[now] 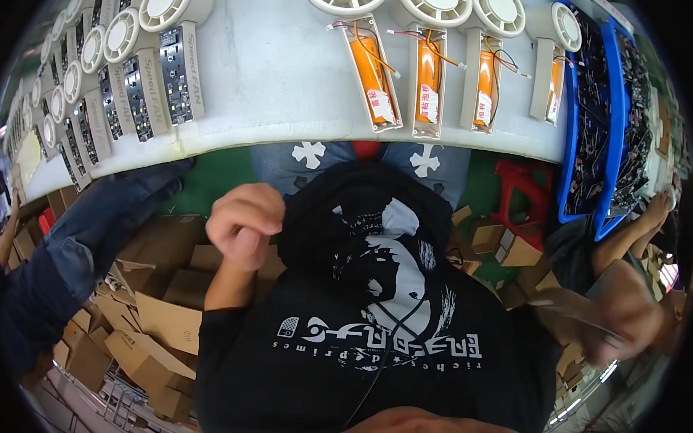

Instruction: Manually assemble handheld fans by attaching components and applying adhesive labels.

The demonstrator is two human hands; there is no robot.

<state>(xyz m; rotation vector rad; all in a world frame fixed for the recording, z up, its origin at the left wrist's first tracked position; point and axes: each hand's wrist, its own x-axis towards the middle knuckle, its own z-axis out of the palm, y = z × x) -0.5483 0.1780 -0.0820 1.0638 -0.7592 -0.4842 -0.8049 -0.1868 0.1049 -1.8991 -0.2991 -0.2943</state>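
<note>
My left hand [247, 222] is raised over my lap in front of my black shirt, its fingers curled closed. Whether anything is inside them is hidden. Off to the right, away from the table, my right hand [624, 316] is smeared by motion. It grips a thin, long, shiny thing [568, 307], too blurred to name. On the table ahead lie several handheld fans with opened handles. One such fan [373, 72] shows an orange battery cell and loose thin wires with white connectors. Neither hand touches the fans.
More handheld fans [180, 66] with dark circuit boards stand in rows on the white table [267, 76] at left. Blue trays [611, 126] of dark parts stand at right, near another person's arm [636, 227]. A red stool [521, 196] and cardboard boxes [168, 309] are on the floor.
</note>
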